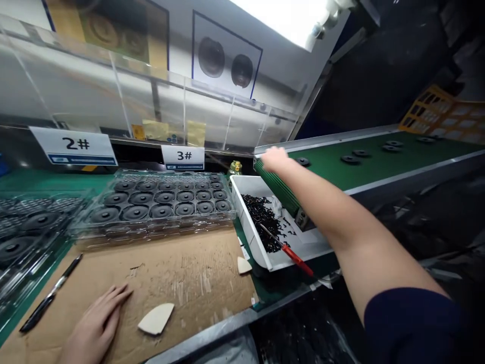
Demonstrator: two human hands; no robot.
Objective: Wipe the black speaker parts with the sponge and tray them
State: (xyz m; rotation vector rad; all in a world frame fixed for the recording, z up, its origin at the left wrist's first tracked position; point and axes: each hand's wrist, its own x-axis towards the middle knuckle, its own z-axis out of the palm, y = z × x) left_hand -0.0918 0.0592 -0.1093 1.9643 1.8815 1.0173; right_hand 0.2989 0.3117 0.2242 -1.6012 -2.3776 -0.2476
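My left hand (93, 326) lies flat on the cardboard sheet (189, 263), its fingers stretched out and nothing in them. A pale wedge-shaped piece (156, 319) is to its right and a black pen (53, 293) to its left. My right hand (275, 159) is at the near end of the green conveyor belt (333, 174). Its fingers look curled; whatever they hold, if anything, is hidden. Just right of that hand, a round black disc-shaped part (303, 162) rests on the belt.
Clear plastic trays (159, 222) with round black parts stand behind the cardboard. A white bin (252, 237) holds small black pieces and a red-handled screwdriver (297, 260). Another pale wedge (243, 265) lies nearby. More black discs (350, 160) sit along the belt, before an orange crate (428, 108).
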